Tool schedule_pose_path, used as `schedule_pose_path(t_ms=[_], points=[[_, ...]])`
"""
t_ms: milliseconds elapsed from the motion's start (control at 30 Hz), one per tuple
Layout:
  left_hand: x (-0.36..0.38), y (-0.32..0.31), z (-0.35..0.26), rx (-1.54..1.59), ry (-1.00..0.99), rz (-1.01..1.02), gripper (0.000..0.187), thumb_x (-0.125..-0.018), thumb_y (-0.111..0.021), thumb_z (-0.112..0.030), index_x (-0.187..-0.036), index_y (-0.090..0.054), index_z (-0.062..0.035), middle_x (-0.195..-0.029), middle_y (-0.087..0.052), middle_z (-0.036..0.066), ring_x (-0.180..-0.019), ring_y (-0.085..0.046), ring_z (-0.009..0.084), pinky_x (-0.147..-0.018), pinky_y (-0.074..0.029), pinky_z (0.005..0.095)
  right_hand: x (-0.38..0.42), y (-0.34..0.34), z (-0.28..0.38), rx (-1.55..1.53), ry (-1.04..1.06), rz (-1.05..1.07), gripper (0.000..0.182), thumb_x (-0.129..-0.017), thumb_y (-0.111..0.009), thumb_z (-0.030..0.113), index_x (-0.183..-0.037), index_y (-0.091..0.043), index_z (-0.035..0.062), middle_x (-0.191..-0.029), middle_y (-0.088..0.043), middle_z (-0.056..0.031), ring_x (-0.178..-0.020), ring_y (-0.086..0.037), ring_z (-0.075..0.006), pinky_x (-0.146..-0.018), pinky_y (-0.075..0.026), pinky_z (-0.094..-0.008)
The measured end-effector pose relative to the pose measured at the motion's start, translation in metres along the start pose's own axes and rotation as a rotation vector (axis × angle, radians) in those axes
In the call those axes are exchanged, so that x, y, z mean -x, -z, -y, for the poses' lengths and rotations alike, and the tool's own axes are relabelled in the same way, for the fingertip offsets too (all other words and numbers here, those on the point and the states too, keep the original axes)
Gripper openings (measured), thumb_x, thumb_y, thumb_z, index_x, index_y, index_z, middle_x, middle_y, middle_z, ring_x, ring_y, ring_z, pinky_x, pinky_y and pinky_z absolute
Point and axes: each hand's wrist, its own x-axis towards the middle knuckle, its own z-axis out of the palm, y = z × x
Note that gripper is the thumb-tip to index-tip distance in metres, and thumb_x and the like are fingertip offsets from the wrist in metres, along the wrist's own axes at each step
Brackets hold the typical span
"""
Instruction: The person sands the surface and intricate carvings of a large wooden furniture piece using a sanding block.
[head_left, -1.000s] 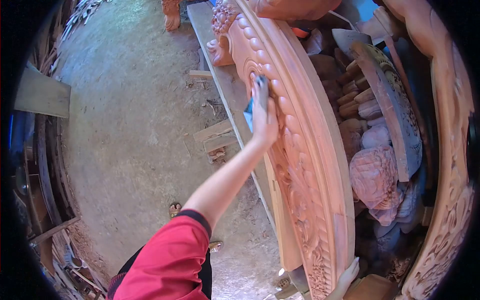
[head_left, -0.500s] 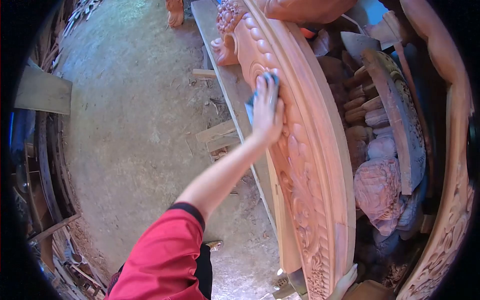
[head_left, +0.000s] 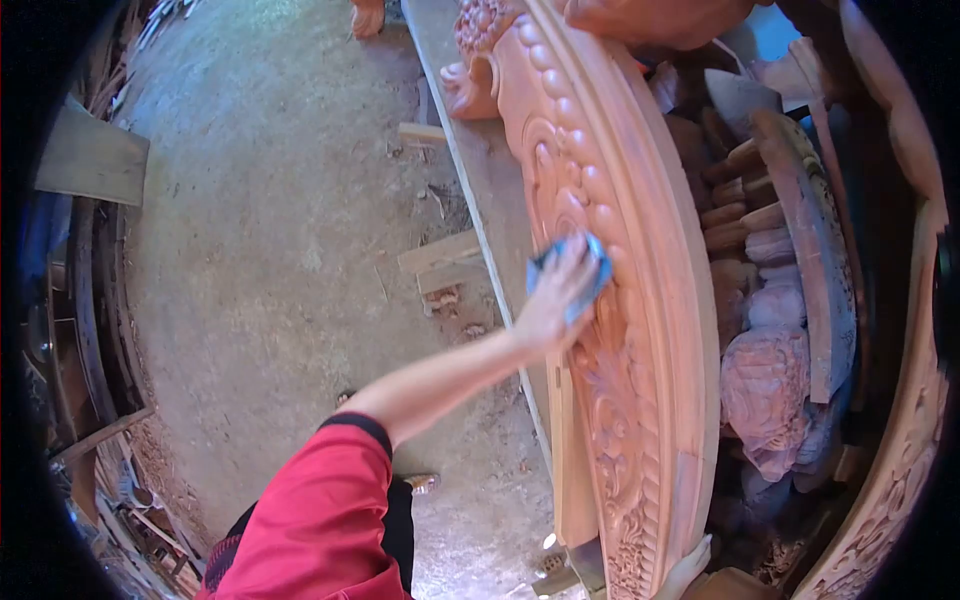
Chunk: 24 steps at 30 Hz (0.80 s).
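My left hand point(head_left: 555, 300), at the end of a red sleeve, presses a blue cloth or pad point(head_left: 602, 268) against the carved face of a long, curved reddish wooden piece point(head_left: 655, 290). Its fingers are bent over the blue material and slightly blurred. At the bottom edge of the view, my right hand point(head_left: 686, 572) lies against the lower outer side of the same piece, its fingers stretched out and its wrist out of view. Beads, scrolls and flowers are carved along the wood.
A narrow plank point(head_left: 468, 180) runs beneath the carved piece, with wood blocks point(head_left: 440, 252) beside it. Carved parts point(head_left: 766, 385) are piled to the right, near another long carved piece point(head_left: 900, 440). A board point(head_left: 95, 160) and scrap wood stand at the left.
My left hand has slid down the carving towards me with the blue material. The view has shifted slightly, and my right hand stays at the lower edge.
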Motion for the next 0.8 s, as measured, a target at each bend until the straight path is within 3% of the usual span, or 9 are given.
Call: schedule_pose_path(t_ms=[33, 133, 233, 333, 433, 567, 667, 767, 800], points=[[-0.019, 0.002, 0.016, -0.036, 0.098, -0.113, 0.055, -0.088, -0.043, -0.017, -0.137, -0.024, 0.0019, -0.144, -0.014, 0.025, -0.133, -0.012, 0.0427, -0.108, -0.011, 0.0456, -0.004, 0.004, 0.011, -0.339, -0.378, 0.097, 0.055, -0.093, -0.039, 0.039, -0.113, -0.051, -0.0112, -0.118, -0.051, -0.0262, -0.109, -0.048, -0.0341, -0.096, -0.034, -0.0359], [-0.089, 0.018, 0.078, 0.183, 0.515, -0.397, 0.05, -0.092, -0.038, -0.016, -0.136, -0.024, 0.0027, -0.144, -0.015, 0.023, -0.134, -0.014, 0.0381, -0.11, -0.01, 0.0392, -0.002, 0.004, 0.019, -0.27, -0.362, 0.056, 0.055, -0.094, -0.037, 0.038, -0.111, -0.053, -0.011, -0.116, -0.053, -0.0253, -0.107, -0.05, -0.0337, -0.095, -0.035, -0.0362], [-0.098, 0.027, 0.067, 0.203, 0.469, -0.351, 0.05, -0.093, -0.036, -0.018, -0.136, -0.023, 0.0035, -0.144, -0.016, 0.023, -0.135, -0.013, 0.0355, -0.11, -0.009, 0.0365, -0.005, 0.003, 0.009, -0.269, -0.326, 0.099, 0.054, -0.094, -0.035, 0.038, -0.111, -0.053, -0.0099, -0.115, -0.054, -0.0249, -0.106, -0.05, -0.0341, -0.094, -0.035, -0.037], [-0.028, 0.02, 0.013, 0.164, 0.4, -0.093, 0.05, -0.092, -0.038, -0.012, -0.139, -0.023, -0.0034, -0.146, -0.015, 0.02, -0.135, -0.012, 0.0349, -0.109, -0.011, 0.0365, -0.006, 0.003, 0.016, -0.25, -0.331, 0.111, 0.054, -0.094, -0.034, 0.039, -0.112, -0.054, -0.0088, -0.114, -0.054, -0.0254, -0.106, -0.049, -0.0353, -0.094, -0.035, -0.0379], [0.064, 0.046, -0.085, 0.241, 0.622, 0.379, 0.059, -0.087, -0.038, -0.005, -0.142, -0.018, -0.0111, -0.148, -0.007, 0.017, -0.134, -0.017, 0.036, -0.106, -0.02, 0.0408, -0.003, 0.004, 0.026, -0.221, -0.373, 0.093, 0.055, -0.094, -0.034, 0.04, -0.112, -0.054, -0.0087, -0.114, -0.053, -0.0262, -0.107, -0.049, -0.0364, -0.094, -0.035, -0.0383], [0.2, 0.083, -0.169, 0.306, 0.745, 0.581, 0.059, -0.088, -0.045, -0.013, -0.141, -0.018, -0.0054, -0.146, -0.011, 0.021, -0.13, -0.024, 0.0382, -0.103, -0.028, 0.0366, -0.006, 0.019, 0.054, -0.186, -0.368, 0.128, 0.056, -0.094, -0.032, 0.041, -0.105, -0.059, -0.0065, -0.104, -0.057, -0.0271, -0.1, -0.052, -0.0396, -0.088, -0.038, -0.0408], [0.212, 0.122, -0.2, 0.301, 0.713, 0.626, 0.059, -0.089, -0.046, -0.016, -0.14, -0.019, -0.0044, -0.146, -0.011, 0.021, -0.13, -0.025, 0.0381, -0.102, -0.029, 0.0355, -0.005, 0.016, 0.06, -0.148, -0.302, 0.021, 0.055, -0.093, -0.032, 0.038, -0.089, -0.063, -0.0067, -0.091, -0.059, -0.0286, -0.086, -0.055, -0.0427, -0.076, -0.042, -0.0466], [0.185, 0.141, -0.209, 0.26, 0.742, 0.708, 0.059, -0.09, -0.046, -0.02, -0.14, -0.019, -0.006, -0.143, -0.02, 0.023, -0.126, -0.032, 0.0387, -0.1, -0.032, 0.0364, -0.007, 0.023, 0.065, -0.1, -0.353, 0.093, 0.055, -0.093, -0.03, 0.04, -0.097, -0.063, -0.0029, -0.095, -0.06, -0.0259, -0.093, -0.055, -0.0409, -0.083, -0.041, -0.0457], [0.167, 0.141, -0.208, 0.221, 0.685, 0.754, 0.05, -0.09, -0.046, -0.021, -0.135, -0.03, -0.0053, -0.132, -0.034, 0.024, -0.116, -0.041, 0.0398, -0.093, -0.037, 0.0384, -0.006, 0.019, 0.06, -0.089, -0.339, 0.079, 0.055, -0.093, -0.03, 0.041, -0.094, -0.064, -0.0013, -0.094, -0.061, -0.0244, -0.091, -0.056, -0.0408, -0.081, -0.042, -0.0471]])
